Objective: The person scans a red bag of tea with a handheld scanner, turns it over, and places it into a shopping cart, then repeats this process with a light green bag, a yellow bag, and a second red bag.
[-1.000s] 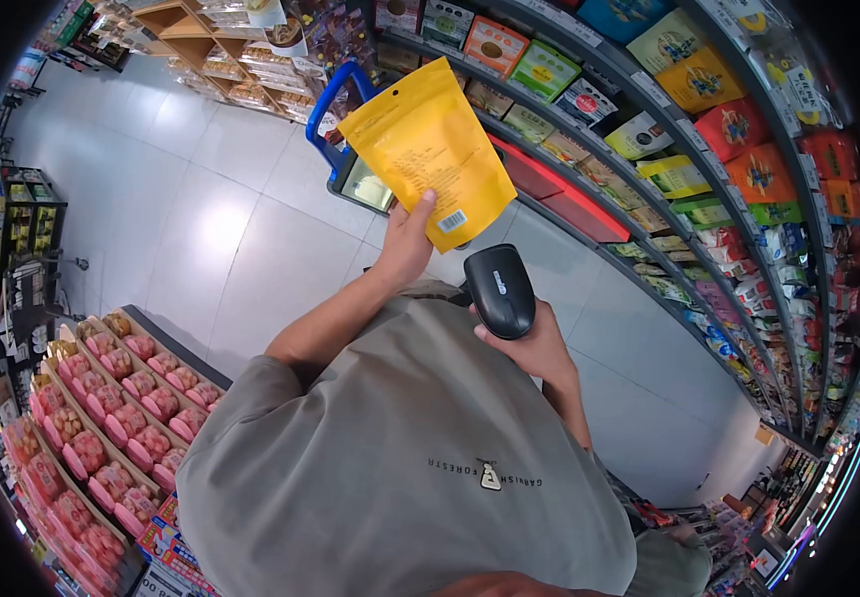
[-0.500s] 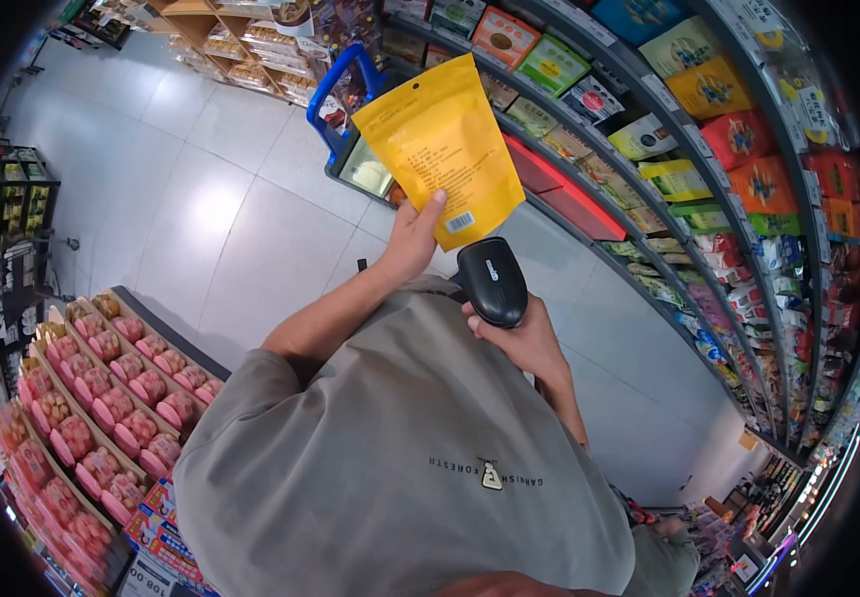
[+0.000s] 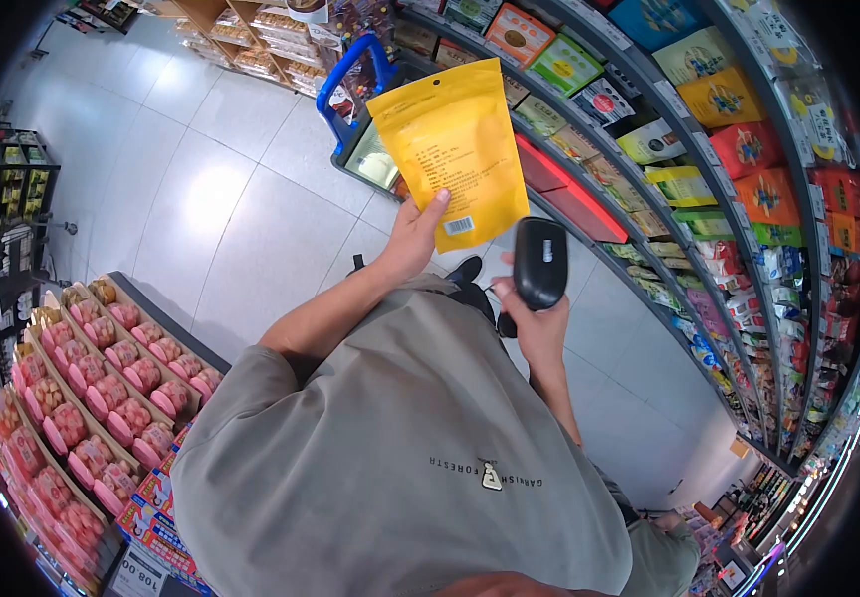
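Your right hand [image 3: 541,328] has swung the one black scanner [image 3: 540,264] rightward, near the lower right corner of the one yellow pouch [image 3: 460,149]. One barcode [image 3: 459,226] sits low on its printed face. Your left hand [image 3: 413,237] pinches its lower left edge, thumb in front; your right fingers wrap the scanner, both forearms reaching forward.
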The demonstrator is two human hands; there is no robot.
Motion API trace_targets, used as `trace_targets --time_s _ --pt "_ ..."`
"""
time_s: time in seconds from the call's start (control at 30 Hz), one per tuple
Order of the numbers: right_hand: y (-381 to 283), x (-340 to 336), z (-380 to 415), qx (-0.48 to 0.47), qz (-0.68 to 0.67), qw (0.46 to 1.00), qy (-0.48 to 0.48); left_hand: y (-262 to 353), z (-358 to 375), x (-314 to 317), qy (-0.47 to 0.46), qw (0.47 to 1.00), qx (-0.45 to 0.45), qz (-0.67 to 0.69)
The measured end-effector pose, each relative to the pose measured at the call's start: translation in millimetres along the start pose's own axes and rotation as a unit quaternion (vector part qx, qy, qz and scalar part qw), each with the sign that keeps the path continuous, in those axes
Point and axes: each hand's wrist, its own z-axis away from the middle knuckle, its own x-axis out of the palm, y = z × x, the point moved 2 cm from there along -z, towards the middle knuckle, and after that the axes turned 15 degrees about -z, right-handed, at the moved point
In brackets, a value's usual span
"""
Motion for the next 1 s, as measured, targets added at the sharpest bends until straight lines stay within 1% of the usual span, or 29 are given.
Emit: trace_targets --time_s 0.03,0.1,0.13,0.2,0.23,0.3,0.5,0.63,0.7,0.73,0.8,0.93,1.0 --pt "2.1 -1.3 -3.1 -0.030 -0.008 0.998 0.048 -0.1 0.7 -1.7 0.000 1.000 0.000 0.000" --pt "-0.2 -3.2 -11.1 -0.035 -0.027 0.994 0.105 -0.7 1.3 -3.2 -0.009 1.000 -0.013 0.015" --pt "1.7 -5.6 -15.0 -0.036 -0.028 0.993 0.105 0.5 2.1 -2.8 -0.011 1.000 -0.012 0.014" --pt "10.8 -11.9 -22.4 -0.039 -0.058 0.990 0.121 2.8 5.0 -1.8 -0.021 0.998 -0.047 0.039" --pt "14.4 -11.7 -25.4 -0.041 -0.059 0.990 0.120 3.6 6.0 -2.5 -0.021 0.998 -0.046 0.038" --pt "19.7 -11.8 -30.0 -0.048 -0.152 0.980 0.117 3.5 7.9 -1.4 -0.054 0.996 -0.056 0.038" --pt "24.8 -5.6 -33.3 -0.060 -0.219 0.964 0.136 6.3 9.9 1.2 -0.072 0.994 -0.073 0.042" --pt "25.7 -5.5 -38.1 -0.061 -0.229 0.963 0.129 3.6 9.5 -1.2 -0.057 0.994 -0.077 0.049" --pt "25.1 -7.1 -42.9 -0.056 -0.248 0.959 0.127 4.9 9.2 0.3 -0.073 0.996 -0.059 -0.009" --pt "24.9 -7.8 -45.4 -0.056 -0.248 0.959 0.123 7.3 8.7 1.2 -0.070 0.996 -0.057 -0.009" --pt "24.7 -10.4 -50.3 -0.053 -0.258 0.957 0.123 14.9 7.9 6.3 -0.096 0.994 -0.030 -0.032" --pt "18.9 -18.2 -60.0 -0.052 -0.280 0.953 0.100 20.9 3.2 17.9 -0.080 0.996 -0.016 -0.038" --pt "16.0 -24.5 -66.5 -0.056 -0.289 0.952 0.088 24.2 -0.5 25.4 -0.082 0.992 -0.002 -0.093"
